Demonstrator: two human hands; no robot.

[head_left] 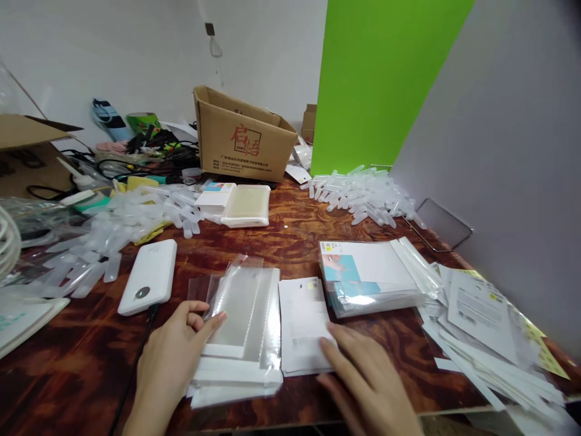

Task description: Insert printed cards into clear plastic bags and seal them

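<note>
Stained plywood table (86, 369), two hands at its near edge

Left hand (170, 363), loosely open, lies against clear-bagged white sleeves (240, 327); right hand (367, 381), also open, touches a white card stack (302, 324) just beside them; a bagged pile of printed cards (367, 278) sits beyond, frosted plastic tubes (363, 197) toward the far edge

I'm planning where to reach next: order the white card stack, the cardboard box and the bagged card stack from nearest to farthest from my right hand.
From the right hand:
1. White card stack, at the fingertips, to the left.
2. Bagged card stack, straight ahead.
3. Cardboard box, farthest back, to the left.
</note>
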